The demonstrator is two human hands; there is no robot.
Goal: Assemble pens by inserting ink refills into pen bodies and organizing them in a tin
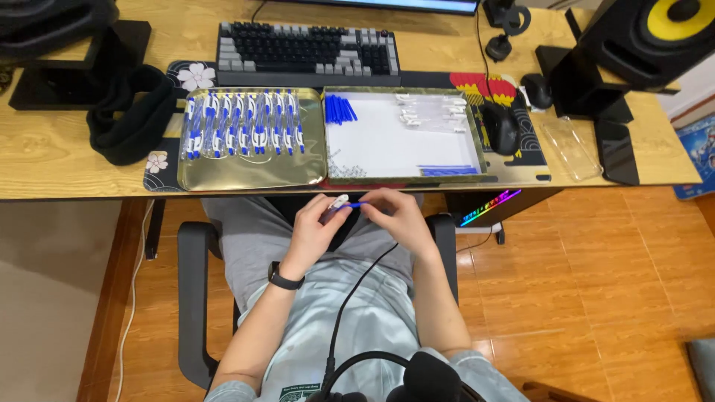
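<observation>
A seated person's left hand [313, 231] grips a pen barrel [337, 208] over the lap, below the desk edge. The right hand [398, 216] pinches a blue refill [356, 205], lying sideways, tip pointing into the barrel.

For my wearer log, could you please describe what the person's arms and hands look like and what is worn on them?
Both forearms are bare, with no gloves or rings that I can make out. The left hand has a black wristwatch at its wrist. The right hand and its wrist carry nothing.

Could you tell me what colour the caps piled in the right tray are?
Blue caps, in the right tray, seen in the head view.
</observation>
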